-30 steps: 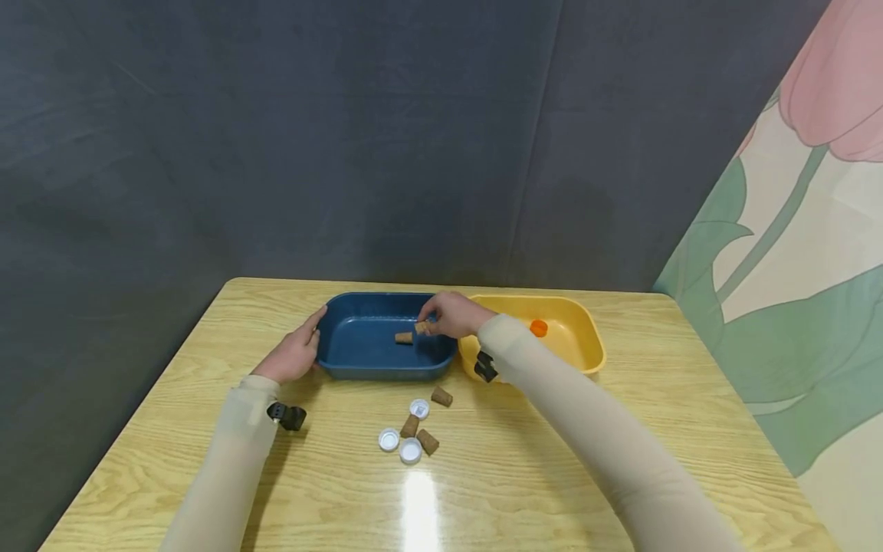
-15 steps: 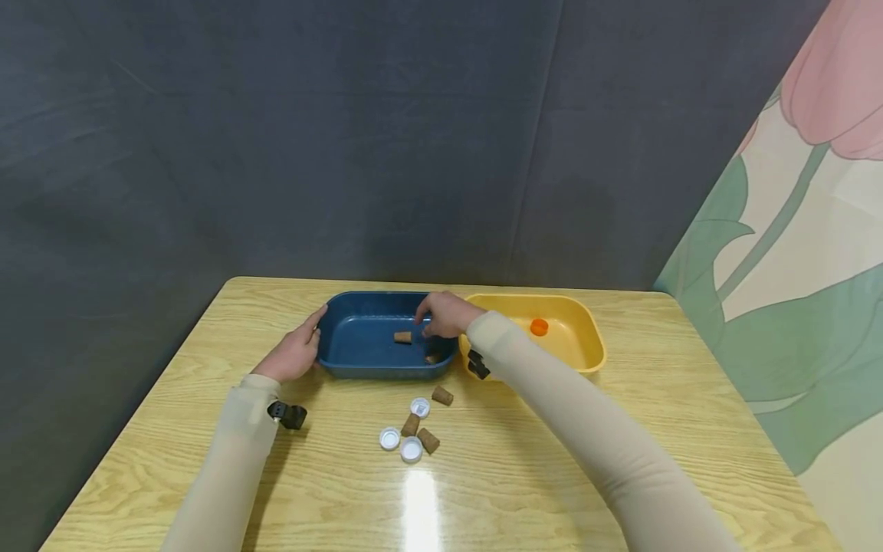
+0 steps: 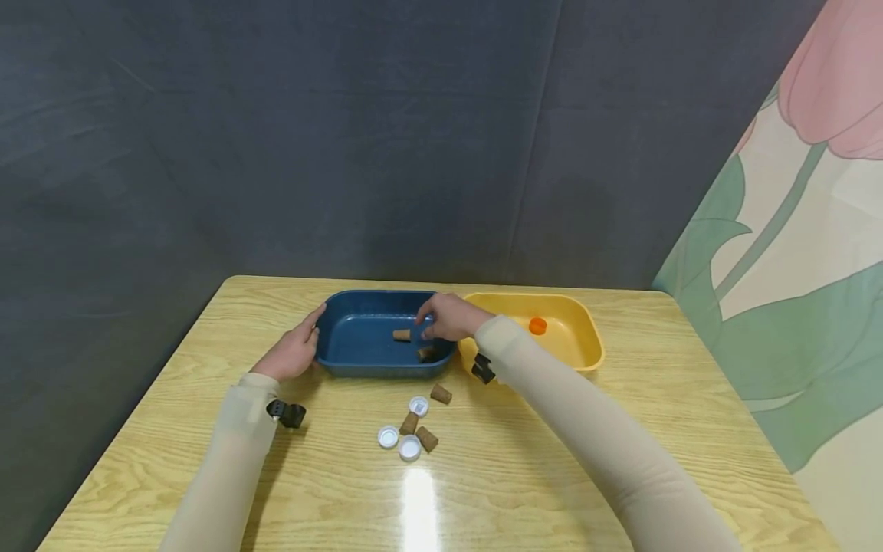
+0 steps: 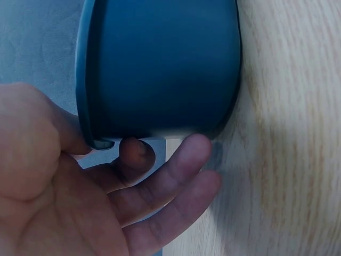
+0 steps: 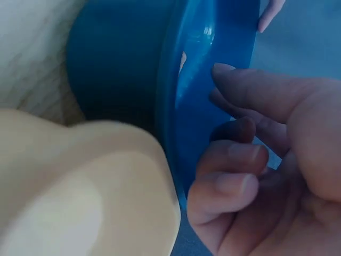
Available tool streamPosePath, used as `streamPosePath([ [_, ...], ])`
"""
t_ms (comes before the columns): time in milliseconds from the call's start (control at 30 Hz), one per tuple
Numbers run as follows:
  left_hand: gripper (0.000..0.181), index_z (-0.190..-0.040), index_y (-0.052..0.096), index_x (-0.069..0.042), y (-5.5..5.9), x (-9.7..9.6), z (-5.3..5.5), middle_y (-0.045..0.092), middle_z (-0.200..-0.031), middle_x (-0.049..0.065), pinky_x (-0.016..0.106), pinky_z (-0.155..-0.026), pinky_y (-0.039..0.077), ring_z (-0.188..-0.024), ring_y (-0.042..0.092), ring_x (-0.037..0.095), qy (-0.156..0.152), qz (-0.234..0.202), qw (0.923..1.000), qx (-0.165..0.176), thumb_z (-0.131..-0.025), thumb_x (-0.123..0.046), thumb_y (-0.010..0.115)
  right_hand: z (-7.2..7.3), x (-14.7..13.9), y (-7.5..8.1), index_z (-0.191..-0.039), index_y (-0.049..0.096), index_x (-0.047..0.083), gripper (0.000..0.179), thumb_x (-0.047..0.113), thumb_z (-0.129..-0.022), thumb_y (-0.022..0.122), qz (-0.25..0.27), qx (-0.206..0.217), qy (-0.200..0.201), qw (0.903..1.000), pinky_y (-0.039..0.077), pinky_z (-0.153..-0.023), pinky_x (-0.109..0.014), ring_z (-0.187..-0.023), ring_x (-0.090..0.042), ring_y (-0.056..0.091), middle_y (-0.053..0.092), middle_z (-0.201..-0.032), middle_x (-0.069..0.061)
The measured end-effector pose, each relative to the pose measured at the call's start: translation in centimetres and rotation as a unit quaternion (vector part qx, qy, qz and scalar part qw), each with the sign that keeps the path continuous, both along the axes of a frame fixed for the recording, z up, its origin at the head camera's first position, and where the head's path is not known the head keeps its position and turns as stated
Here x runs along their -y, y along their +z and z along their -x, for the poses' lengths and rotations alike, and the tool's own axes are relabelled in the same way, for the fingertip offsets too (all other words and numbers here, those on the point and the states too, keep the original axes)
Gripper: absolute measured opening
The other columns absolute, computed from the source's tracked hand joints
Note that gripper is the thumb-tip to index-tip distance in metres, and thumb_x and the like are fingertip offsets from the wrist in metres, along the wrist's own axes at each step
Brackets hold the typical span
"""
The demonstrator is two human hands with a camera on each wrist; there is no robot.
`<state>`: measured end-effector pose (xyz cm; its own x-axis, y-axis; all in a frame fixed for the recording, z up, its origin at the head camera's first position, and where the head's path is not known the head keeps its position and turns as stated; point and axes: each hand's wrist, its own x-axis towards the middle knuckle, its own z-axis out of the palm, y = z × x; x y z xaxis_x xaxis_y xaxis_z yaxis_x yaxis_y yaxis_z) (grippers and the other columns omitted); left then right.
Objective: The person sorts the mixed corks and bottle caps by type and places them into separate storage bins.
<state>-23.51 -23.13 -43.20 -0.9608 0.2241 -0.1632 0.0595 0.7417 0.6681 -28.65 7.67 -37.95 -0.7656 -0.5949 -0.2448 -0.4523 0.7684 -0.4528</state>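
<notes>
My left hand [image 3: 288, 354] holds the left end of a blue plastic tub [image 3: 382, 371]; in the left wrist view its thumb goes over the rim and its fingertips [image 4: 194, 146] lie along the outer wall. Over the tub's right end hovers my right hand [image 3: 451, 317], thumb and fingers parted with nothing between them. Inside the tub, one cork [image 3: 402, 335] lies near the middle and another cork [image 3: 427, 353] by the front right wall. The right wrist view shows only a sliver of cork [image 5: 183, 62] past the rim.
A yellow tub [image 3: 578, 349] stands beside the blue one, partly hidden by my right forearm, with an orange cap [image 3: 537, 326] in it. In front, on the wooden table [image 3: 331, 475], lie three corks [image 3: 427, 439] and three white caps [image 3: 410, 448]. A dark curtain [image 3: 386, 153] hangs behind.
My right hand has let go of a cork, which dropped into the blue tub and came to rest by its front right wall. The left hand stays put.
</notes>
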Motion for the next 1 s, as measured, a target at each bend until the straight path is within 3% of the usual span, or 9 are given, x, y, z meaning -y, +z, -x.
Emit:
streamPosePath([
  [67, 0.055, -0.162, 0.006, -0.010, -0.1, 0.1, 0.0, 0.047, -0.134, 0.035, 0.035, -0.067, 0.046, -0.071, 0.061, 0.025, 0.000, 0.003, 1.0000, 0.003, -0.110, -0.015, 0.021, -0.4, -0.3, -0.1, -0.125, 0.070, 0.005, 0.031, 0.015, -0.095, 0.071, 0.018, 0.005, 0.007, 0.9998, 0.045, -0.066, -0.026, -0.068, -0.013, 0.052, 0.069, -0.097, -0.008],
  [167, 0.055, -0.162, 0.006, -0.010, 0.0, 0.1, 0.1, 0.047, -0.134, 0.034, 0.036, -0.069, 0.046, -0.072, 0.061, 0.025, 0.002, 0.005, 1.0000, 0.004, -0.110, -0.014, 0.021, -1.1, -0.8, -0.2, -0.126, 0.070, 0.005, 0.033, 0.016, -0.095, 0.071, 0.051, 0.016, 0.019, 0.9984, 0.036, -0.056, -0.026, -0.052, -0.012, 0.039, 0.055, -0.066, -0.003],
  [267, 0.054, -0.162, 0.006, -0.010, 0.1, 0.0, 0.1, 0.047, -0.134, 0.034, 0.036, -0.069, 0.046, -0.072, 0.061, 0.025, 0.000, 0.007, 1.0000, 0.004, -0.110, -0.014, 0.021, -2.1, -1.2, -0.1, -0.124, 0.071, 0.005, 0.032, 0.016, -0.094, 0.072, 0.082, 0.024, 0.037, 0.9957, 0.032, -0.053, -0.026, -0.047, -0.012, 0.032, 0.041, -0.053, 0.002],
  [567, 0.055, -0.162, 0.005, -0.010, 0.3, 0.0, 0.1, 0.044, -0.139, 0.035, 0.037, -0.071, 0.046, -0.073, 0.061, 0.026, -0.003, 0.005, 1.0000, 0.006, -0.110, -0.014, 0.020, -5.9, -2.1, -0.6, -0.117, 0.074, 0.006, 0.028, 0.016, -0.091, 0.076, 0.134, 0.052, 0.076, 0.9866, 0.032, -0.057, -0.025, -0.052, -0.010, 0.033, 0.041, -0.056, 0.004],
  [600, 0.055, -0.162, 0.005, -0.010, 0.3, 0.1, 0.1, 0.043, -0.140, 0.035, 0.038, -0.071, 0.046, -0.073, 0.061, 0.026, -0.004, 0.005, 1.0000, 0.006, -0.110, -0.014, 0.020, -6.4, -2.2, -0.7, -0.116, 0.074, 0.007, 0.028, 0.016, -0.090, 0.076, 0.140, 0.055, 0.080, 0.9854, 0.036, -0.060, -0.023, -0.055, -0.007, 0.036, 0.042, -0.057, 0.003],
  [800, 0.054, -0.162, 0.006, -0.009, 0.3, 0.1, 0.1, 0.041, -0.142, 0.035, 0.038, -0.072, 0.047, -0.073, 0.061, 0.026, -0.005, 0.006, 1.0000, 0.004, -0.110, -0.013, 0.020, -8.8, -2.9, -2.2, -0.116, 0.075, 0.007, 0.030, 0.015, -0.087, 0.080, 0.163, 0.090, 0.095, 0.9779, 0.041, -0.062, -0.019, -0.059, -0.003, 0.044, 0.053, -0.063, 0.001],
  [867, 0.054, -0.162, 0.006, -0.009, 0.3, 0.1, 0.1, 0.044, -0.139, 0.035, 0.038, -0.072, 0.047, -0.074, 0.061, 0.026, -0.005, 0.007, 1.0000, 0.004, -0.110, -0.013, 0.020, -9.4, -3.2, -2.8, -0.115, 0.075, 0.007, 0.031, 0.015, -0.086, 0.081, 0.165, 0.102, 0.094, 0.9764, 0.036, -0.057, -0.021, -0.056, -0.004, 0.042, 0.054, -0.065, 0.001],
  [1000, 0.054, -0.162, 0.006, -0.008, 0.2, 0.1, 0.1, 0.051, -0.128, 0.033, 0.038, -0.071, 0.046, -0.073, 0.061, 0.026, -0.005, 0.011, 0.9999, 0.002, -0.110, -0.014, 0.020, -10.4, -3.5, -4.0, -0.115, 0.075, 0.008, 0.034, 0.015, -0.083, 0.083, 0.175, 0.125, 0.085, 0.9728, 0.038, -0.056, -0.019, -0.058, -0.002, 0.045, 0.056, -0.067, 0.003],
])
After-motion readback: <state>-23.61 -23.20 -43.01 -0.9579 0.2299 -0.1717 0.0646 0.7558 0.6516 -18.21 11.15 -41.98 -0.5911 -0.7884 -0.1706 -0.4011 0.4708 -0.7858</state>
